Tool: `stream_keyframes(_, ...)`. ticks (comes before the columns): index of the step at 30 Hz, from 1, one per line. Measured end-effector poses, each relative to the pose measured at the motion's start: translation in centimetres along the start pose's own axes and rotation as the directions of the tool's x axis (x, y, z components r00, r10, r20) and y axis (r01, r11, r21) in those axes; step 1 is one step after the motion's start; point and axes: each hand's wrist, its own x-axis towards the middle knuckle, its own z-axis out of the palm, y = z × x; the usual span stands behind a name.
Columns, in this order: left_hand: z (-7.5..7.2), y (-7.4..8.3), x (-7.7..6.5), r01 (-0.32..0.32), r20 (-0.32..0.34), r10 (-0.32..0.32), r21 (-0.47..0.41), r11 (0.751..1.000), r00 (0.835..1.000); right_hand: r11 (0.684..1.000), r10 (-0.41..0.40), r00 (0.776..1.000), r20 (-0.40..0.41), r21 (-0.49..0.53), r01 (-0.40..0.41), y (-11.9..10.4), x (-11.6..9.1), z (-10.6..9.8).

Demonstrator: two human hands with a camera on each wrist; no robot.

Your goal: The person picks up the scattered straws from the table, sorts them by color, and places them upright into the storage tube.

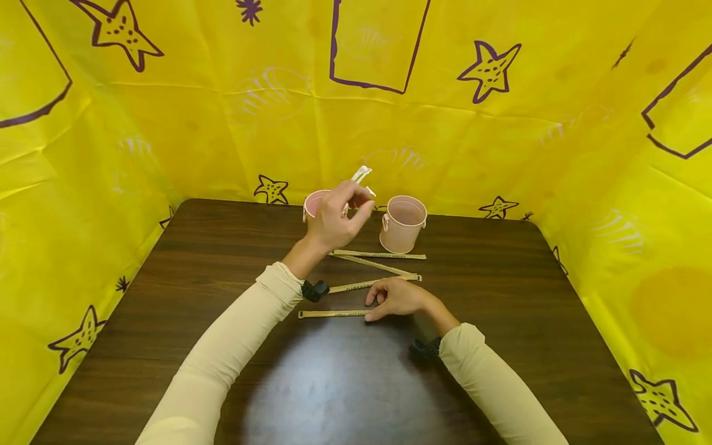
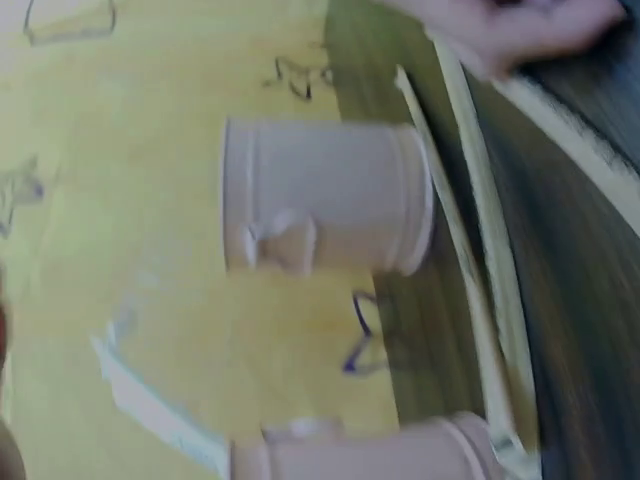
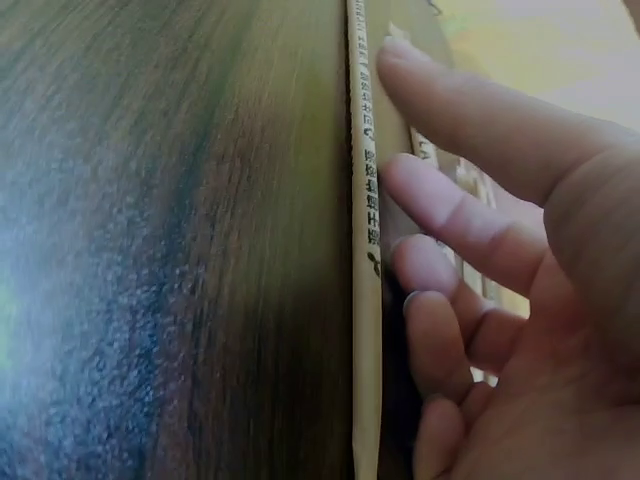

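My left hand (image 1: 336,216) hovers over the left pink bucket (image 1: 309,204), fingers bent and thumb apart, with nothing visible in its grasp. White slim wrapped sticks (image 1: 360,173) poke out beyond its fingers in the head view; in the left wrist view, a white stick (image 2: 160,408) leans out of the bucket's mouth. Low over the table, my right hand (image 1: 397,296) has its fingers loosely bent beside the nearest tan paper-wrapped stick (image 1: 328,314). Printed characters run along that stick (image 3: 366,200), and the thumb and fingertips lie close to it without pinching.
A second pink bucket (image 1: 403,225) stands upright at the back, right of the first. Several more tan wrapped sticks (image 1: 384,254) lie in a zigzag before the buckets on the dark wooden table (image 1: 489,296). Yellow patterned sheeting (image 1: 211,123) encloses the back and sides.
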Motion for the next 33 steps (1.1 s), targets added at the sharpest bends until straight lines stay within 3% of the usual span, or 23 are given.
stream_keyframes(2, 1.1, 0.7, 0.4, 0.001, 0.126, 0.007, -0.062, 0.998, 0.992, 1.0, -0.001, 1.0, 0.007, 0.002, 0.001, 0.0, 0.1, 0.1)
stream_keyframes(4, 2.1, 1.1, 0.9, 0.072, 0.27, -0.046, -0.087, 0.994, 0.962, 1.0, -0.013, 1.0, 0.007, 0.001, 0.013, -0.1, 0.2, 0.2)
stream_keyframes(7, 3.7, 1.1, 1.5, 0.219, 0.444, -0.18, -0.037, 0.975, 0.878, 0.999, -0.034, 0.999, -0.014, 0.003, 0.034, 0.1, 0.3, 0.4)
stream_keyframes(9, 4.7, 0.8, 1.8, 0.301, 0.502, -0.275, 0.03, 0.953, 0.82, 0.999, -0.047, 0.998, -0.029, 0.007, 0.048, 0.1, 0.3, 0.6)
stream_keyframes(10, 5.2, 0.5, 1.9, 0.333, 0.511, -0.317, 0.062, 0.941, 0.799, 0.998, -0.054, 0.998, -0.035, 0.011, 0.054, 0.2, 0.3, 0.7)
stream_keyframes(15, 7.1, -1.4, 2.3, 0.406, 0.488, -0.441, 0.182, 0.896, 0.753, 0.997, -0.075, 0.997, -0.032, 0.032, 0.076, 0.3, 0.1, 0.9)
stream_keyframes(19, 8.4, -2.9, 2.2, 0.458, 0.526, -0.503, 0.225, 0.86, 0.686, 0.997, -0.08, 0.996, -0.037, 0.015, 0.081, 0.5, -0.1, 0.9)
stream_keyframes(21, 8.9, -3.6, 2.2, 0.491, 0.533, -0.529, 0.226, 0.841, 0.661, 0.996, -0.084, 0.996, -0.04, 0.006, 0.084, 0.7, -0.2, 0.7)
stream_keyframes(26, 9.9, -5.0, 2.0, 0.568, 0.515, -0.569, 0.18, 0.803, 0.641, 0.996, -0.091, 0.995, -0.026, 0.014, 0.092, 1.0, -0.3, 0.3)
stream_keyframes(33, 10.7, -6.0, 1.7, 0.674, 0.543, -0.611, 0.106, 0.731, 0.577, 0.993, -0.115, 0.993, -0.016, 0.024, 0.116, 1.3, -0.6, 0.0)
